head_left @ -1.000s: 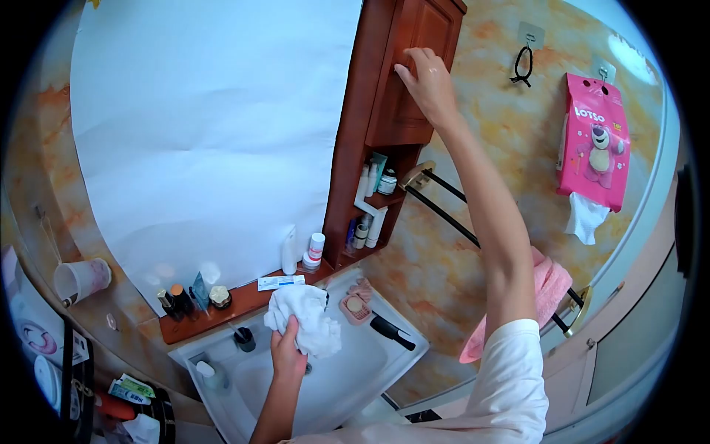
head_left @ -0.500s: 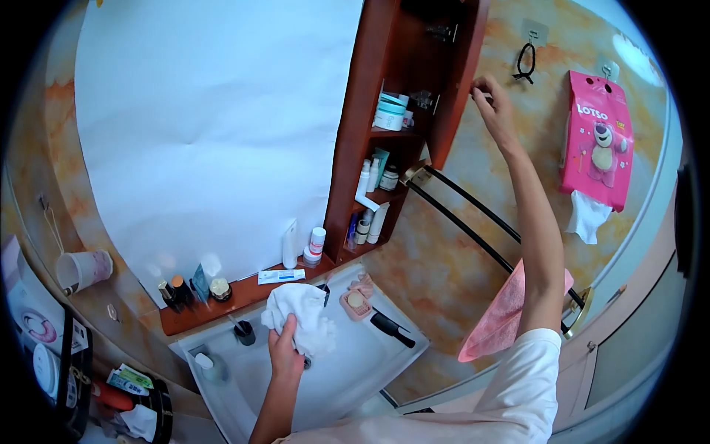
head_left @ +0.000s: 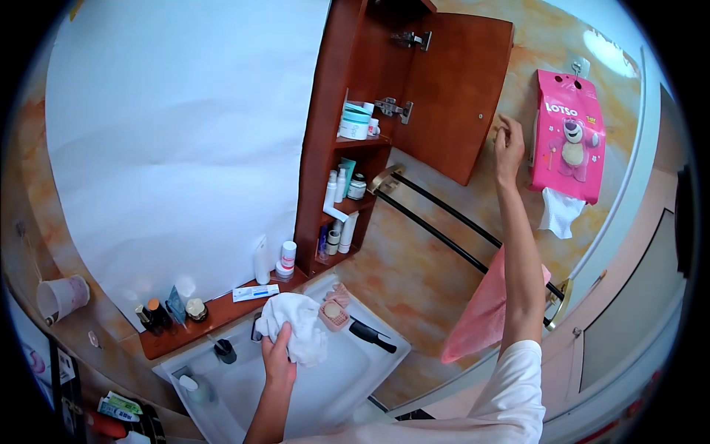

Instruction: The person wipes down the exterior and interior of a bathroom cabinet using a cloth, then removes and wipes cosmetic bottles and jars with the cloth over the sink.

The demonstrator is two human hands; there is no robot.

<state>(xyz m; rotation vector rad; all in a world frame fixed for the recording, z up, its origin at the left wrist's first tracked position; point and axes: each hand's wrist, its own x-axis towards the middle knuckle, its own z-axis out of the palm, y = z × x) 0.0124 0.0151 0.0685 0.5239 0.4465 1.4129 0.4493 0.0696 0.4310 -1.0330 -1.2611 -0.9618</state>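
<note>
White cloth (head_left: 307,339): hanging bunched in the left hand (head_left: 278,360), above the sink (head_left: 325,399).
Left hand: gripping the cloth, thumb pressing across it; the other fingers are hiding behind, so their curl I cannot tell.
Right hand (head_left: 509,152): hovering just beside the door's free edge, fingers loosely curling, nothing visible in them; contact with the door I cannot tell.
Cabinet door (head_left: 458,92): standing wide open, inner face and hinges (head_left: 396,109) showing; the opening looks done.
Teal-lidded jar (head_left: 355,122): sitting inside the cabinet (head_left: 318,152) behind the doorway, neither hand touching it.
White bottles (head_left: 341,185): standing in the open compartment below, also untouched.
Left undone, by judgement: the cloth is not yet being laid down; nothing is being taken from the shelves.
</note>
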